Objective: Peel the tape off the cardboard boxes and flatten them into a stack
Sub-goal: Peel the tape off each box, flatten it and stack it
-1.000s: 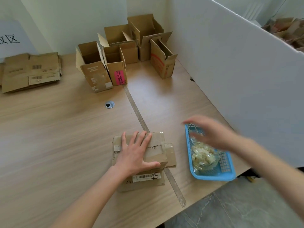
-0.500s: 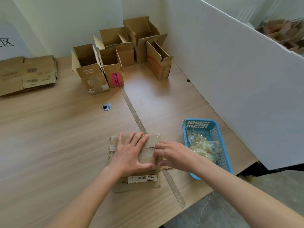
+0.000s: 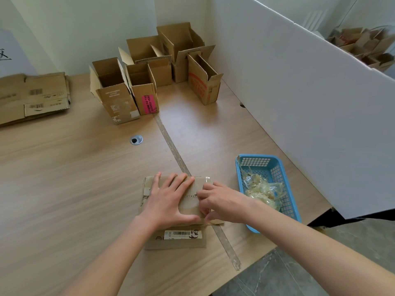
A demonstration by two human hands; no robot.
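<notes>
**Two hands on a flattened box at the near edge of a wooden desk**

The left hand lies palm-down on a flattened cardboard box, its fingers straight and spread, pressing the board to the wooden table. The right hand sits just right of those fingers with its own fingers curled, thumb and fingertips picking at the tape on the box's right side; whether a loose end is actually pinched cannot be told. A barcode label shows on the board below the left palm.

Just right of the right hand stands a blue plastic basket holding a crumpled wad of peeled tape. A strip of clear tape runs along the tabletop seam from beyond the fingertips, under the box and out toward the near edge. Beyond and left of the left fingers is a round cable grommet.

Well beyond both hands, against the pale wall, a cluster of open cardboard boxes stands upright, one with a pink label. Far to the left of the left hand lies a stack of flattened boxes. A white partition board fences the table's right side, with more cardboard visible behind it. Grey floor shows past the table's near corner.
</notes>
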